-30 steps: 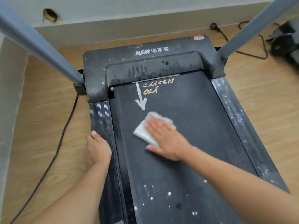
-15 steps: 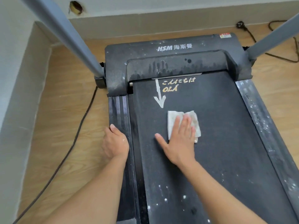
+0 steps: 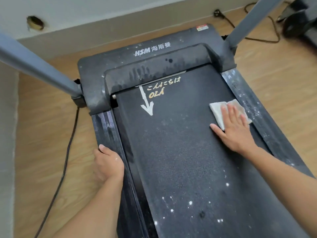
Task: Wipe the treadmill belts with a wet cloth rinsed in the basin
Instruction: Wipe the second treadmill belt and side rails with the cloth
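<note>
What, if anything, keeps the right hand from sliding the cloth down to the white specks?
Probably yes: the right hand lies flat on the cloth, and nothing sits on the belt before the white specks.

A light wood-plank floor [image 3: 42, 134] fills the frame's left and right edges, carrying a black treadmill [image 3: 154, 48] up the middle. A dark cable [image 3: 68, 146] trails down the left; a second cable [image 3: 262, 39] loops at upper right beside a dark machine [image 3: 298, 23].
</note>
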The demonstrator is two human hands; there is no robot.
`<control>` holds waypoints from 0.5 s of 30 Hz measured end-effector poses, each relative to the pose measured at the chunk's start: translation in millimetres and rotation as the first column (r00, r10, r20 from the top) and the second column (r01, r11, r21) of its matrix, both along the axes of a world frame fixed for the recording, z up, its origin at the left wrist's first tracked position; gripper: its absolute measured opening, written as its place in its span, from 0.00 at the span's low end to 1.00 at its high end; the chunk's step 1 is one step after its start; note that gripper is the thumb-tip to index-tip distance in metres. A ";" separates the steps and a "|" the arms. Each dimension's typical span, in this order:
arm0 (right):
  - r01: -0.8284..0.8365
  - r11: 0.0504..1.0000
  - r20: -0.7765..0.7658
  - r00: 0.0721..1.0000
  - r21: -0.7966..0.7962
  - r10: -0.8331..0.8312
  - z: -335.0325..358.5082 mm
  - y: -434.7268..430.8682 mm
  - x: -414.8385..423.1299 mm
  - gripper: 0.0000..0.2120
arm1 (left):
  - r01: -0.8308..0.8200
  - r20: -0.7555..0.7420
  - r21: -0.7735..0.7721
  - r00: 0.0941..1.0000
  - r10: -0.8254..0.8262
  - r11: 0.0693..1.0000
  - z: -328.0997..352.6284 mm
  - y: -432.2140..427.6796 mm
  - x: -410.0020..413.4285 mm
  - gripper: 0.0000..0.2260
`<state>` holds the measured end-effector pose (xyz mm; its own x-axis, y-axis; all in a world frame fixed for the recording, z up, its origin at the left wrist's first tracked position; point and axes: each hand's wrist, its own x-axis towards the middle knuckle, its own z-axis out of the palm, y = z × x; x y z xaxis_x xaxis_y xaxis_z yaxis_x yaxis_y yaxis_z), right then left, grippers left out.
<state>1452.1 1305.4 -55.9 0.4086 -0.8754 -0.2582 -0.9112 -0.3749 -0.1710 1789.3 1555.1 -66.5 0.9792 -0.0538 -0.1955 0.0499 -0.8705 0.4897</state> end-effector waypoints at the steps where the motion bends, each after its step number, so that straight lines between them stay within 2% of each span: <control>1: 0.094 0.995 0.028 0.995 0.015 -0.094 2.3 -1.2 -6.1 0.48 | -0.003 0.003 0.007 1.000 0.003 1.000 -0.5 -0.3 0.0 0.24; 3: 0.273 0.961 0.081 0.958 0.046 -0.276 1.7 18.2 9.0 0.52 | -0.012 0.007 0.017 1.000 0.012 1.000 -1.3 -0.9 -0.6 0.23; 5: 0.291 0.954 0.093 0.951 0.064 -0.296 -3.9 59.7 49.0 0.55 | -0.019 0.006 0.023 1.000 0.019 1.000 -1.1 -0.6 -0.7 0.23; 7: 0.105 0.993 0.093 0.990 0.047 -0.109 -7.5 108.7 94.9 0.55 | -0.014 0.000 0.012 1.000 0.014 1.000 -0.3 -1.6 0.2 0.23; 10: -0.184 0.983 0.107 0.977 -0.021 0.185 -11.3 170.2 156.4 0.52 | -0.010 0.016 0.008 1.000 0.010 1.000 0.9 -1.4 -0.2 0.23; 13: -0.388 0.919 0.088 0.915 -0.064 0.393 -15.9 221.4 187.0 0.44 | 0.012 0.053 -0.036 0.999 -0.010 0.999 -0.2 -1.1 -1.6 0.23; 15: -0.551 0.831 0.087 0.826 -0.079 0.557 -19.6 233.3 178.4 0.38 | 0.016 0.054 -0.031 0.998 -0.014 0.999 -1.9 -1.0 -0.8 0.23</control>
<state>1630.5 1538.7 -75.4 0.8501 -0.5042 -0.1521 -0.5264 -0.8214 -0.2194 1788.5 1554.1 -68.4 0.9873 -0.0738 -0.1406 0.0099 -0.8553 0.5180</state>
